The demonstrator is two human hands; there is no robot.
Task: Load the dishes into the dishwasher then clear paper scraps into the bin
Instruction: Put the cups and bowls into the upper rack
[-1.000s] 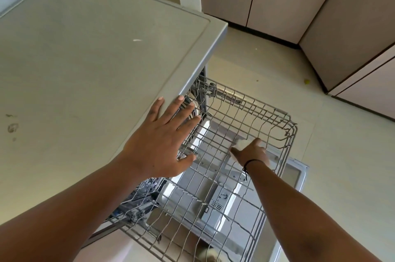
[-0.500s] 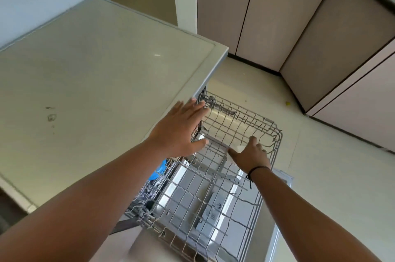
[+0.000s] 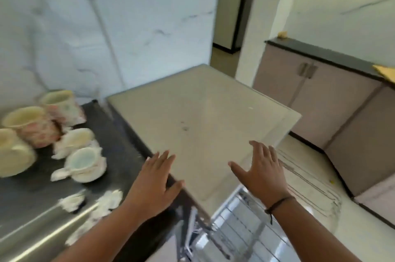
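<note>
Several cups and mugs (image 3: 32,127) stand on the dark counter (image 3: 119,154) at the left, among them a small pale cup (image 3: 85,164). White paper scraps (image 3: 94,202) lie scattered between and in front of them. The dishwasher's wire rack (image 3: 307,193) is pulled out at the lower right, blurred, with nothing visible in it. My left hand (image 3: 154,187) hovers with fingers spread at the counter's edge, holding nothing. My right hand (image 3: 263,172) is spread over the front edge of the dishwasher top (image 3: 203,116), also holding nothing.
A steel sink drainboard (image 3: 32,238) runs along the lower left. Beige cabinets (image 3: 316,95) with a dark top line the right wall and corner. A doorway (image 3: 233,15) opens behind the dishwasher. Pale floor (image 3: 367,244) lies right of the rack.
My view has swung up and left, bringing the cups and scraps into sight. My right hand has left the rack and risen. My left hand has moved left off the dishwasher top's edge.
</note>
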